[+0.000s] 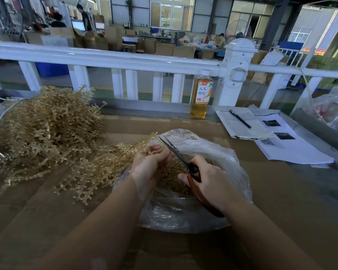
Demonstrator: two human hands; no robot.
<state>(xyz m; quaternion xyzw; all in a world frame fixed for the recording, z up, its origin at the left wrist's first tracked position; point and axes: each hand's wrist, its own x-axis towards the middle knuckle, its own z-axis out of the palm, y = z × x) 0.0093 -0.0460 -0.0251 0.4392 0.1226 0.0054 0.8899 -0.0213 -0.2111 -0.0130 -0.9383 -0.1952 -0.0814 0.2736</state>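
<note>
Head view showed, at the middle of the frame, a left hand (150, 168) gripping the end of a tan branching sprig (123, 152), its fingers (156, 147) curled round the stem and pinching it just above the mouth of a clear plastic bag (224, 160). The right hand (209, 182) was wrapped round the reddish handles of the scissors (175, 151), fingers closed through and about the loops. The blades stood slightly parted, and whether they already bit the stem could not be told.

The sprig's long axis ran from the lower left up toward the centre. The blades ran the other way, from the right hand up and to the left, and crossed the sprig's tip just beyond the left fingertips (very near them, by my judgement). A cut there would likely drop the piece into the bag, where small tan bits (172, 178) lay.

A large heap of the same sprigs (43, 125) sat at the left on the table (281, 201).
</note>
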